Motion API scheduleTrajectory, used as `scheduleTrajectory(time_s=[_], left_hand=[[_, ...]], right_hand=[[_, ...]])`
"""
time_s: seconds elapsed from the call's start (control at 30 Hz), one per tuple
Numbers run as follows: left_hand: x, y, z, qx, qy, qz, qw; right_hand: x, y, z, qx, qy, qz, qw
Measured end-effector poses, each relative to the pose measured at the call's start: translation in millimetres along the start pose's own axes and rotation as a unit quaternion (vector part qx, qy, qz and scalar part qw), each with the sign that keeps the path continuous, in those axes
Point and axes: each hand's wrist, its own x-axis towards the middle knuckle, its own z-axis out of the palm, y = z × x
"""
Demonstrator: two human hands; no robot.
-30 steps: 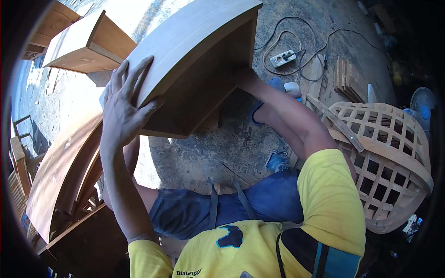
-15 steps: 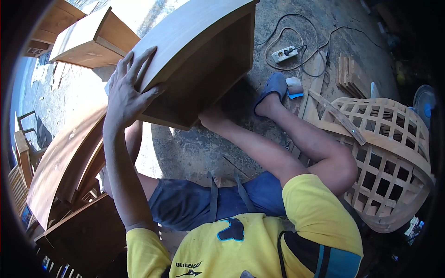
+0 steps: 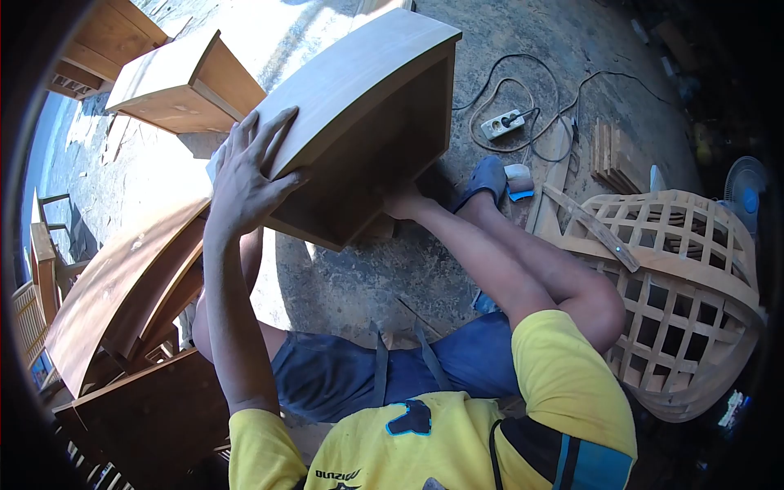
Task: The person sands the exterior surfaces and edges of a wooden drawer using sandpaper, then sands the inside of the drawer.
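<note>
A wooden drawer-like box with a curved pale front (image 3: 351,82) is tilted up before me, its hollow side toward me. My left hand (image 3: 255,171) lies over the left end of the curved panel, fingers spread on the outer face and thumb at the edge. Inside the shadowed hollow, near the lower edge, is my right hand (image 3: 400,200); its fingers are dark and hard to make out, and whether it holds anything is hidden.
Another box (image 3: 167,86) stands at upper left, a curved brown piece (image 3: 122,286) at lower left. On the right are a power strip (image 3: 502,124) with cables, stacked wood pieces (image 3: 612,155), a slatted wooden frame (image 3: 670,302) and a fan (image 3: 745,184).
My right hand came out toward the box's lower edge, then went back inside the hollow. The box has shifted slightly in view, with my left hand still on it.
</note>
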Motion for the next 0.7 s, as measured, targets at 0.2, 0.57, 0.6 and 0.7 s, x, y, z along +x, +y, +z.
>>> scheduleTrajectory(time_s=[0.2, 0.57, 0.6, 0.7], left_hand=[[-1, 5, 2, 0.003, 0.0, 0.008, 1.0], [-3, 10, 2, 0.027, 0.004, 0.002, 1.0], [-2, 10, 2, 0.023, 0.004, 0.001, 1.0], [-3, 7, 4, 0.036, 0.009, 0.008, 0.999]], right_hand=[[29, 73, 40, -0.183, -0.057, 0.135, 0.972], [49, -65, 30, 0.095, -0.101, 0.101, 0.985], [44, -86, 27, 0.107, -0.102, 0.074, 0.986], [29, -120, 13, 0.137, -0.121, 0.008, 0.983]])
